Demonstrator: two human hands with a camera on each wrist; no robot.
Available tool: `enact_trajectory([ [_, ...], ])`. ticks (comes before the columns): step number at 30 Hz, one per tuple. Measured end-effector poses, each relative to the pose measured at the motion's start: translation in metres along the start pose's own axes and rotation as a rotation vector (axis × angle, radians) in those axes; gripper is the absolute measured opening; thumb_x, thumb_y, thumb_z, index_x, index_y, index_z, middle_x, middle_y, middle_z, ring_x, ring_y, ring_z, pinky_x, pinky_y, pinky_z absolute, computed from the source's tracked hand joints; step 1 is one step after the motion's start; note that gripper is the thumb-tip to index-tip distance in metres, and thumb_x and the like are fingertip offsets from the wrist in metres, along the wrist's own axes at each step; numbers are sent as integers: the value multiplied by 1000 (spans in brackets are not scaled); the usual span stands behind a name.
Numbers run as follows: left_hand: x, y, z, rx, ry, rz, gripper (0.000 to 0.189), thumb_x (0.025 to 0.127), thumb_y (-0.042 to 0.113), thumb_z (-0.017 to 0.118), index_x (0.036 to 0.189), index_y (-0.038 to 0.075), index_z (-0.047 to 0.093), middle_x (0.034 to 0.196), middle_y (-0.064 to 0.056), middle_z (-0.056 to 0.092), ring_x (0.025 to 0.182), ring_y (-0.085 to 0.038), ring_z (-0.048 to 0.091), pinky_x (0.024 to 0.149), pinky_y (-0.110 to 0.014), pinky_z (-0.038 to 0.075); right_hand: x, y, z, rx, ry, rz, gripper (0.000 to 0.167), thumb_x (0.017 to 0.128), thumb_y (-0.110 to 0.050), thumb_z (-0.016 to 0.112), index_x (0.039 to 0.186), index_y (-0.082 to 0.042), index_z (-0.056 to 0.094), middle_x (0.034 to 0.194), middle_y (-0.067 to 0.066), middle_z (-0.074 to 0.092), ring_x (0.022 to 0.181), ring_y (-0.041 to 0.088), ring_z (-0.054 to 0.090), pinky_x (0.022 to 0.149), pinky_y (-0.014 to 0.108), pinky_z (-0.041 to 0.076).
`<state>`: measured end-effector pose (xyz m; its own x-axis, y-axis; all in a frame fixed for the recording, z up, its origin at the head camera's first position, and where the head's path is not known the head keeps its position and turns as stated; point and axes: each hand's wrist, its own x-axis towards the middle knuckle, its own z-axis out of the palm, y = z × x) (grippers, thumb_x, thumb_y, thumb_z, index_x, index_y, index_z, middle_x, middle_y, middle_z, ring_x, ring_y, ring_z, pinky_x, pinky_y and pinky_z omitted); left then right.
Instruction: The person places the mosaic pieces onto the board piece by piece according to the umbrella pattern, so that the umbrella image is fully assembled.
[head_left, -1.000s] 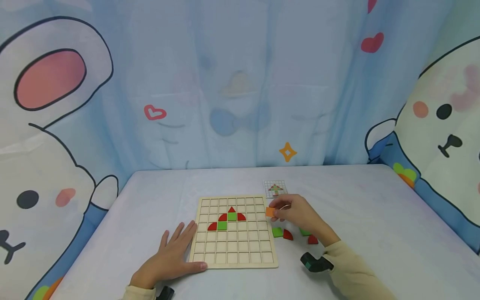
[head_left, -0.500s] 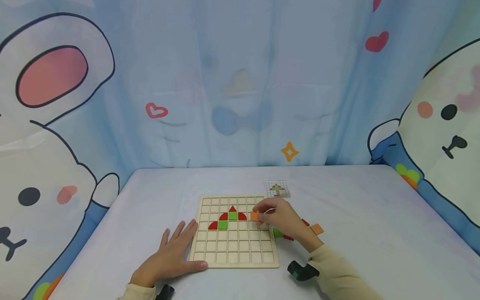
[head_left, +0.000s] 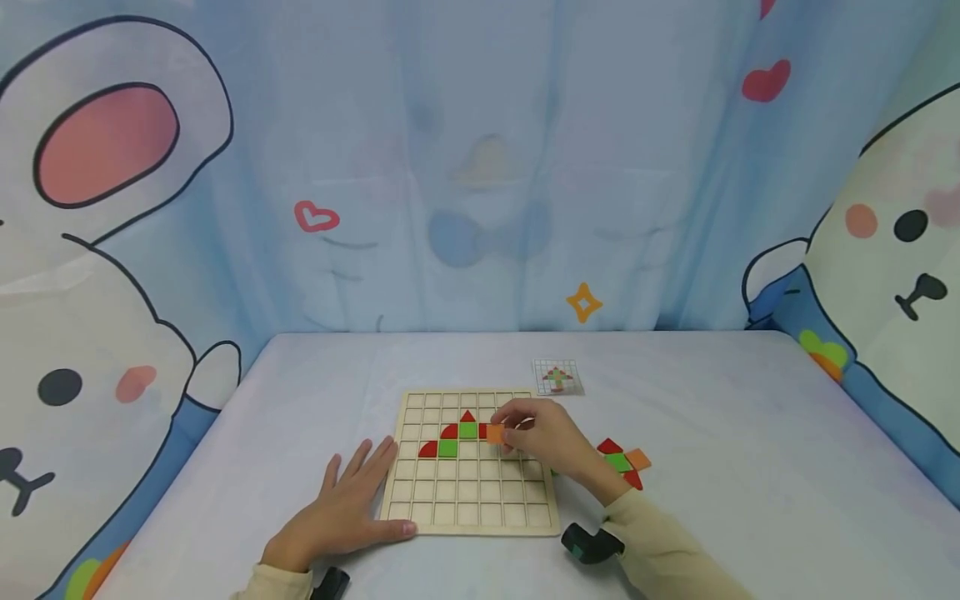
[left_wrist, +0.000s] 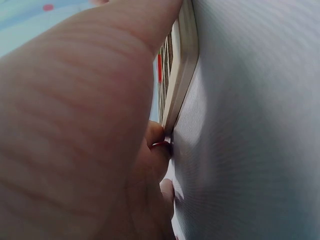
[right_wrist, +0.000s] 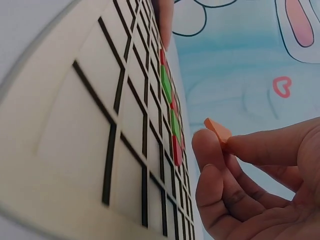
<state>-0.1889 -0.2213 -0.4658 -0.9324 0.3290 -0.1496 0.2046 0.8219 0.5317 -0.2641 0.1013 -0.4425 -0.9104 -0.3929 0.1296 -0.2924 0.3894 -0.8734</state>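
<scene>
Right fingers point(right_wrist: 270, 148); orange tile point(head_left: 494, 433) between

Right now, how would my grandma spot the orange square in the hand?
Find the wooden grid board on the white table. Over its right half, the right hand pinches the orange square tile. Unlike the other orange tile, which lies on the table, this one is held up.

Head view forward and down, wrist views low, close — board point(head_left: 444, 493) in all
</scene>
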Motion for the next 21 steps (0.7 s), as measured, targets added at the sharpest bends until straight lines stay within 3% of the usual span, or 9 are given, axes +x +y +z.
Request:
enact_trajectory([
  [6,1,1,0,5,3,2,121,86,68,80,171,5,21,178,-12,17,164,-39,3,123,-70,-7,10,-5,11,32,-16,4,16,97,5,69,108,-2,77,88,5,70,70,24,75,71,38,62],
  [13,1,0,2,22,7,-8,121,85,69,80,171,5,23,178,-11,18,164,-39,4,123,-71,-5,12,-3,27,1,-18,32,13,95,5,71,102,-4,77,78,4,68,63,20,69,55,29,48],
  [21,3,-1,2,5,-3,-24,122,85,72,78,171,7,23,178,-9,18,164,-36,2,124,-67,-9,13,0,37,-17,-4,11,10,95,5,70,99,-2,75,72,2,68,59,16,69,61,27,52],
])
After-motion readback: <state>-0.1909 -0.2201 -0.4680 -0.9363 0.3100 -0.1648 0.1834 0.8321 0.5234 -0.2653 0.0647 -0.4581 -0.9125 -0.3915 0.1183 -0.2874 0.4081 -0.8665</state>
